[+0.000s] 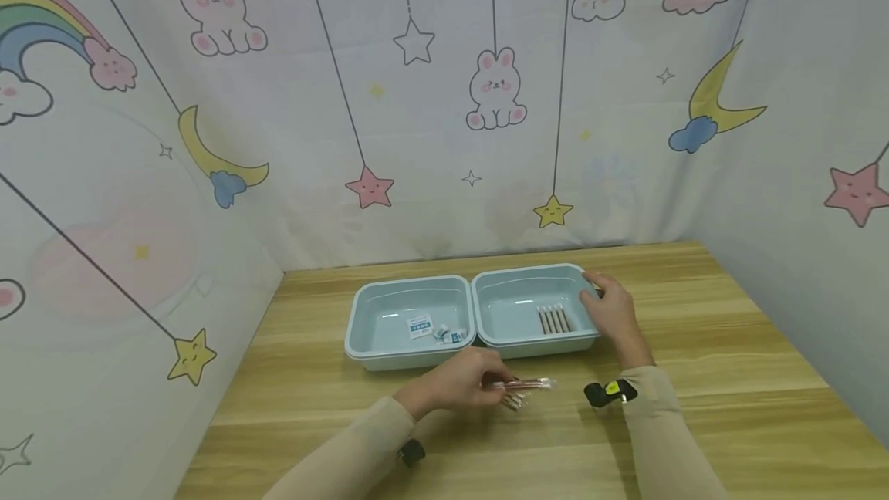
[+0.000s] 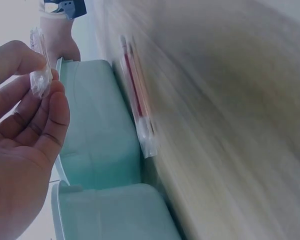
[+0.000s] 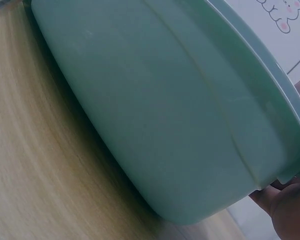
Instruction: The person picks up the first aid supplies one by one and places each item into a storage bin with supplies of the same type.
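Observation:
In my left hand [image 1: 454, 383], thumb and fingers pinch a slim clear-wrapped packet of reddish-brown sticks [image 1: 531, 385], held over the table in front of the bins. The wrapper's end [image 2: 41, 82] shows between the fingertips in the left wrist view. Below it, similar packets [image 2: 137, 95] lie on the table beside the bin wall. My right hand [image 1: 614, 311] grips the right end of the right light-blue bin [image 1: 538, 346], thumb over the rim. Inside that bin, several brown sticks with pale tips [image 1: 553, 320] lie side by side.
A matching left bin [image 1: 410, 362] stands against the right one. In it lie a white-and-blue square packet [image 1: 420, 326] and small crumpled wrapped pieces [image 1: 450, 336]. Patterned curtain [image 1: 444, 130] closes off the back and sides of the wooden table [image 1: 694, 407].

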Tool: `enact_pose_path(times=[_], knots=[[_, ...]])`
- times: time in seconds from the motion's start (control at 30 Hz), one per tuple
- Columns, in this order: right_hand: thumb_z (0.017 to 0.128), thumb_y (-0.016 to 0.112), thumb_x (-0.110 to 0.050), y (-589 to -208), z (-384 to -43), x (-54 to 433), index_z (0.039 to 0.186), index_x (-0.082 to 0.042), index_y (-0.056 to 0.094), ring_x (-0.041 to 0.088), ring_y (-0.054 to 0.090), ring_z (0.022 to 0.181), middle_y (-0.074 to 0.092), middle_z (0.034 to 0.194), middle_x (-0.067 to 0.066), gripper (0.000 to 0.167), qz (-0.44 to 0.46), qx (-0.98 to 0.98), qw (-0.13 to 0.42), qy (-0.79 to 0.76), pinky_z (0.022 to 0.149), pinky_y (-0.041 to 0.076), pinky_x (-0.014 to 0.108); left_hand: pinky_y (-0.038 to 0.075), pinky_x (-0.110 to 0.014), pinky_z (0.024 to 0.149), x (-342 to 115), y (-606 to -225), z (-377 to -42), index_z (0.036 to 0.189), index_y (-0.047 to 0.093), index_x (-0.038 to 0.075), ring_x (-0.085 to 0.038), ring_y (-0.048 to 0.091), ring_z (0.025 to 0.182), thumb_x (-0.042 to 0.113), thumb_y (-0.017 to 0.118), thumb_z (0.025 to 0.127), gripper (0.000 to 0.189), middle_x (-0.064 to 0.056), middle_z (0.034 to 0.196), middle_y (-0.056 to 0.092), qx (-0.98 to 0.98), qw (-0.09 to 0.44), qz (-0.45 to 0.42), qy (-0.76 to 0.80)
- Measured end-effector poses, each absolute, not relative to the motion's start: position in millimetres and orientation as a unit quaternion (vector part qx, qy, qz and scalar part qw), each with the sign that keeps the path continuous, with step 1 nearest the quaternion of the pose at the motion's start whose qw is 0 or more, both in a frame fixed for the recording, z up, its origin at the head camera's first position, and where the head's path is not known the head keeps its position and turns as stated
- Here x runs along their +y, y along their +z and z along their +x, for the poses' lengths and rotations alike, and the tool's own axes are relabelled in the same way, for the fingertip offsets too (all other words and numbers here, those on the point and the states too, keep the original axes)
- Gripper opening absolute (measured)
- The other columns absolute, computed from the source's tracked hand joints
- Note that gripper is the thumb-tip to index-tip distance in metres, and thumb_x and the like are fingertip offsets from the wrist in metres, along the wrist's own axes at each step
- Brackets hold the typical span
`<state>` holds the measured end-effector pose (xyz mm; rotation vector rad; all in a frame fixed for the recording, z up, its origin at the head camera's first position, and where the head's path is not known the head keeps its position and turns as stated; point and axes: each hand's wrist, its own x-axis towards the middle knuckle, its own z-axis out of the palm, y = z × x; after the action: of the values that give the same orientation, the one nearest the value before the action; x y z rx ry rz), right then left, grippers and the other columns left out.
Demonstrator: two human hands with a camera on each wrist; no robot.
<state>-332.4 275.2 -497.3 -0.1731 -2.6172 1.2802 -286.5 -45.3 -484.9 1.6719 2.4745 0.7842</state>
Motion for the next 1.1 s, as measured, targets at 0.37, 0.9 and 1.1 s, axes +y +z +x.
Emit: enact_pose_path(times=[0.37, 0.9, 1.1], knots=[[0.105, 0.053, -0.015, -498, -333, 276, 0.151, 0.005, 0.055, 0.054, 0.058, 0.140, 0.048, 0.162, 0.032, 0.051, -0.057, -0.892, 0.110, 0.436, 0.117, 0.053, 0.063, 0.042, -0.003, 0.067, -48, -482, -287, 0.111, 0.082, 0.006, 0.002, 0.052, 0.075, 0.006, 0.076, 0.089, 0.022, -0.004, 0.091, 0.075, 0.807, 0.038, 0.531, 0.256], [0.104, 0.055, -0.014, -499, -332, 275, 0.150, 0.005, 0.056, 0.055, 0.057, 0.139, 0.049, 0.160, 0.032, 0.050, -0.059, -0.892, 0.114, 0.433, 0.117, 0.053, 0.063, 0.044, -0.006, 0.067, -53, -470, -296, 0.104, 0.082, 0.004, -0.001, 0.053, 0.074, 0.005, 0.073, 0.089, 0.017, -0.004, 0.084, 0.071, 0.812, 0.003, 0.505, 0.294], [0.104, 0.054, -0.015, -500, -332, 276, 0.151, 0.005, 0.055, 0.055, 0.057, 0.140, 0.048, 0.161, 0.032, 0.050, -0.059, -0.891, 0.111, 0.436, 0.117, 0.052, 0.064, 0.044, -0.006, 0.067, -53, -468, -298, 0.103, 0.082, 0.004, 0.003, 0.051, 0.074, 0.005, 0.073, 0.090, 0.016, -0.004, 0.084, 0.072, 0.814, -0.010, 0.498, 0.299]])
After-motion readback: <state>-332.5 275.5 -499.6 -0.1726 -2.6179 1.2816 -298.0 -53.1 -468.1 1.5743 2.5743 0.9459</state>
